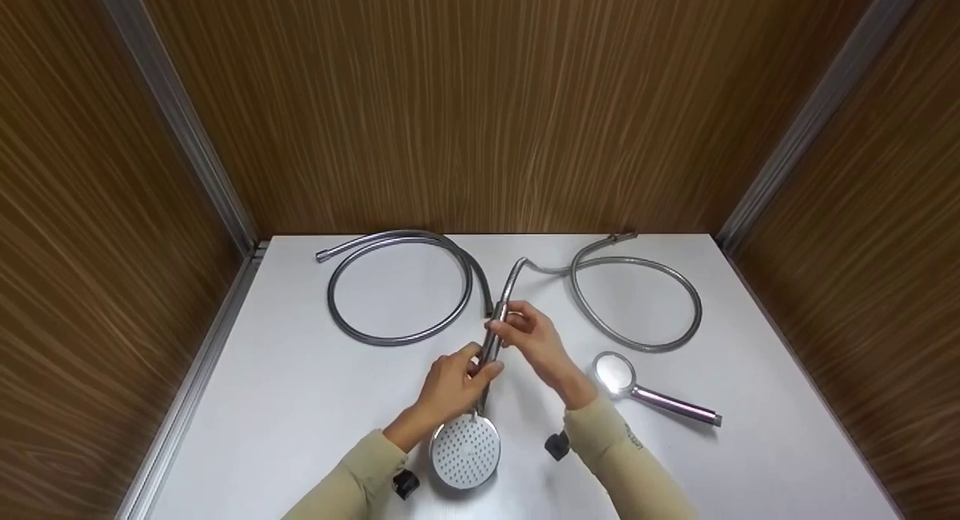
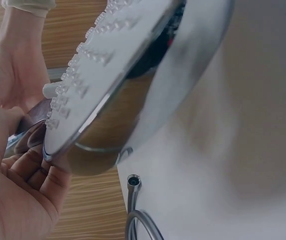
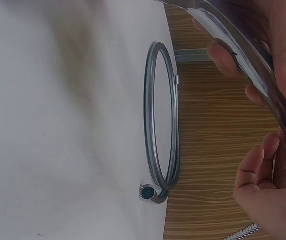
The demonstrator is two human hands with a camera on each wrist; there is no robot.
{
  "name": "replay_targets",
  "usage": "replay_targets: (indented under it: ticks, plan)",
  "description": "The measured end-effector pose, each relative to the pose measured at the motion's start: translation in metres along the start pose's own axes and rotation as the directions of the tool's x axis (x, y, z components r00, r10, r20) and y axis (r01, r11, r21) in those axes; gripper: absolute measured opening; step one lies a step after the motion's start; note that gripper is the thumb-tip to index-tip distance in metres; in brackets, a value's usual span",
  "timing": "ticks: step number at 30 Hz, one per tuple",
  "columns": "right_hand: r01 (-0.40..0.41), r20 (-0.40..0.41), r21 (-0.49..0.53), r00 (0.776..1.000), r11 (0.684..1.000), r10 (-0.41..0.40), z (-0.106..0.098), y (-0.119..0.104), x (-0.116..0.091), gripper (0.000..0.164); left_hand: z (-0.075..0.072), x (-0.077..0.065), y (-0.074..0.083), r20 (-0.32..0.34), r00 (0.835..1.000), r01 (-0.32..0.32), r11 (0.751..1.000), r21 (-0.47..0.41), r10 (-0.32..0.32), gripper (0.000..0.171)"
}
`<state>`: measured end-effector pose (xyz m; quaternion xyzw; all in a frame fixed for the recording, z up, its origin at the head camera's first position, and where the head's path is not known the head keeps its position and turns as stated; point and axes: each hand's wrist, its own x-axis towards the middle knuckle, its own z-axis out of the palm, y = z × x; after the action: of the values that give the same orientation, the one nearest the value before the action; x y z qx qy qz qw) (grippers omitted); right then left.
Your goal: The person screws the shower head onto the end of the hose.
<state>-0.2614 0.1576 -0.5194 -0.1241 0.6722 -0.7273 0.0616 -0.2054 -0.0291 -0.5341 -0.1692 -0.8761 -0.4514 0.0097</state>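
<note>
My left hand (image 1: 454, 385) grips the chrome handle of a large round shower head (image 1: 465, 451), whose white nozzle face is turned up in the head view. At the handle's far end, the fingers of my right hand (image 1: 536, 344) pinch the end of a metal shower hose (image 1: 512, 280). Handle and hose end meet in line there; whether the joint is threaded tight cannot be told. Seen from the left wrist, the shower head (image 2: 97, 85) hides part of both hands. In the right wrist view my right hand (image 3: 273, 185) is below the handle's end.
A second, coiled grey hose (image 1: 397, 340) lies at the back left, one end near the handle. The held hose loops (image 1: 697, 317) across the back right. A smaller shower head (image 1: 675, 406) lies at the right. Wood-grain panels (image 1: 480, 107) enclose the white table (image 1: 285, 400).
</note>
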Motion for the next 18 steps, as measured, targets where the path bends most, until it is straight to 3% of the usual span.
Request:
replay_targets:
  ticks: [6,18]
  plan:
    - [-0.005,0.036,0.075,0.999,0.997,0.002,-0.0024,-0.0023,0.0004,0.034,-0.0002,0.0021,0.0033,-0.016,1.0,-0.009,1.0,0.012,0.009,0.033]
    - [0.004,0.0,0.036,1.0,0.999,-0.004,-0.004,-0.0028,0.0012,0.03,0.0008,0.0042,0.0033,-0.012,1.0,-0.015,1.0,0.013,0.015,0.033]
